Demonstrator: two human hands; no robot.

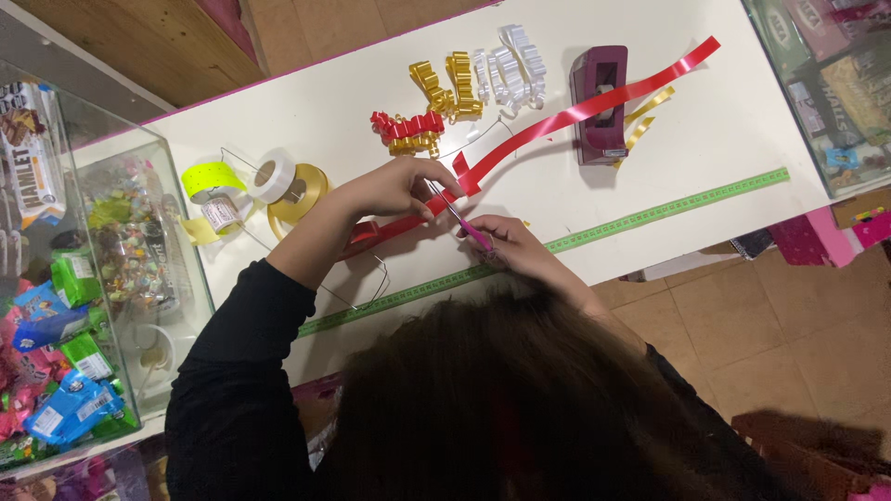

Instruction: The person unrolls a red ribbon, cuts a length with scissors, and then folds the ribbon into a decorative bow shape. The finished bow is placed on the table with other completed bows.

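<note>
white counter [705, 139]: left hand [394, 188] pinches one red ribbon [557, 119], right hand [506, 243] grips one pair of scissors [461, 221].

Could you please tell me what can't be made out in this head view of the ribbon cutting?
- Scissors: handles hidden inside the right hand; blade opening too small to tell.
- Red ribbon: near end covered by the left hand and forearm.
- Green measuring tape: left stretch hidden behind the person's head.
</note>
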